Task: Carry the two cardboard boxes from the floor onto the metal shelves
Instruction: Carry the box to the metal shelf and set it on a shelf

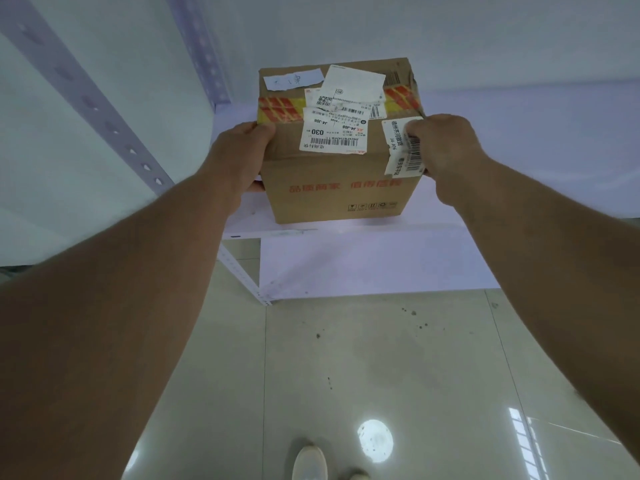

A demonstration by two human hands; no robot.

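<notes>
A brown cardboard box (pixel 332 181), covered with white shipping labels and a band of red-and-yellow tape, sits at the front edge of a white metal shelf (pixel 519 188). My left hand (pixel 242 154) grips its left side, with fingers curled under the bottom edge. My right hand (pixel 440 147) presses against its right side, over a barcode label. Whether the box rests fully on the shelf or hangs just above it, I cannot tell. Only this one box is in view.
A perforated shelf upright (pixel 83 95) slants at the left, another upright (pixel 204 50) stands behind it. A lower shelf (pixel 363 265) shows beneath. Glossy tiled floor (pixel 381 358) spreads below, with my shoe (pixel 309 462) near the bottom edge.
</notes>
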